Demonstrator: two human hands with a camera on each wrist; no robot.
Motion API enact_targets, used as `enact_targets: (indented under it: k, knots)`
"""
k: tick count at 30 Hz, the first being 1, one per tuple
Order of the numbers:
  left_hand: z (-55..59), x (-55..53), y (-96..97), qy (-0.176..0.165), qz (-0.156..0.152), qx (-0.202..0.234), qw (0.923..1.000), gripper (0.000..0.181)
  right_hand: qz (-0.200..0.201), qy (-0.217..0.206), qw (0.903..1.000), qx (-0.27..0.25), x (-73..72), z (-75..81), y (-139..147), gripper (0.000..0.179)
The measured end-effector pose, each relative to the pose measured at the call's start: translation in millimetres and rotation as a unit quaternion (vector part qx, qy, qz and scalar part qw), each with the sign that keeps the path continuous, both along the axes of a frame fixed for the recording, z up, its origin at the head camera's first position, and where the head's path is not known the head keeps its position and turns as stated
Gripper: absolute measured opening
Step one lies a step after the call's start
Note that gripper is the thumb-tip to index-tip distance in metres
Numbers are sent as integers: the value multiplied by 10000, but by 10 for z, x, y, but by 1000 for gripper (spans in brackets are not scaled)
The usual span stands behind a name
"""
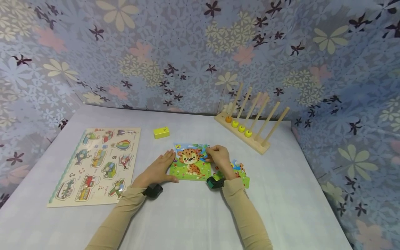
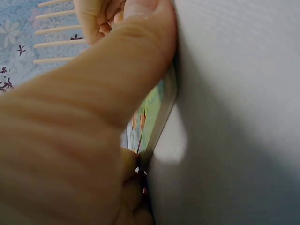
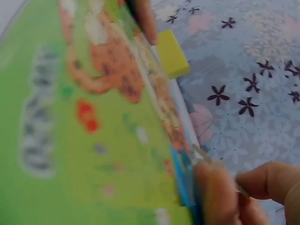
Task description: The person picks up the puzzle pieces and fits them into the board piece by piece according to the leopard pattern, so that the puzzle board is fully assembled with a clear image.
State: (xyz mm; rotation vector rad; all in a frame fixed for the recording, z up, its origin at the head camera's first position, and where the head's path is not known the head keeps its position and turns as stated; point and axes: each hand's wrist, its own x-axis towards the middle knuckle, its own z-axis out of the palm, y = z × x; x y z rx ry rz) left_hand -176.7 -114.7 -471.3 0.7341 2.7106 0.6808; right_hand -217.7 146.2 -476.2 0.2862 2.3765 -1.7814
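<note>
A leopard picture puzzle with a green and blue background lies flat on the table. My left hand rests along its left side, fingers extended, the thumb near the bottom edge. In the left wrist view the thumb reaches over the thin edge of the board. At the upper right edge my right hand pinches a thin puzzle piece between thumb and fingers, mostly hidden by them. Loose colourful puzzle pieces lie right of the board, partly under the right wrist.
A yellow block stands behind the board. To the left lies a large vehicle puzzle board. A wooden peg rack with an orange bead and several yellow beads stands at the back right, before a flowered cloth.
</note>
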Motion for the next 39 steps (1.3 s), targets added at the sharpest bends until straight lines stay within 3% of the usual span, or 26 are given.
enact_targets:
  k: [4, 9, 15, 18, 21, 24, 27, 32, 39]
  knots:
    - [-1, 7, -5, -35, 8, -13, 10000, 106, -5, 594, 9965, 593, -3, -71, -72, 21]
    - [0, 4, -4, -18, 6, 4, 10000, 106, 62, 925, 9804, 1740, -19, -59, -153, 26]
    - [-2, -16, -8, -10, 16, -25, 10000, 106, 117, 1297, 9660, 2234, -35, -34, -150, 34]
    - [-3, -22, -5, -17, 25, -21, 10000, 107, 215, 1693, 9569, 2351, -34, -60, -134, 27]
    - [-4, -21, -3, -59, 33, 7, 10000, 107, 557, 1999, 9415, 2657, -30, -90, -122, 9]
    - [-8, -19, -4, -61, 6, 8, 10000, 107, 1000, 2154, 9207, 3097, -26, -101, -117, 25]
    - [-29, -17, -5, -21, -13, -7, 10000, 107, 1300, 2094, 9098, 3339, -21, -100, -118, 33]
    - [-37, -26, -8, 20, -10, -8, 10000, 107, 1312, 1786, 9156, 3355, -24, -76, -131, 36]
    - [-44, -30, -14, 13, -12, -6, 10000, 107, 979, 1475, 9271, 3305, -14, -48, -164, 36]
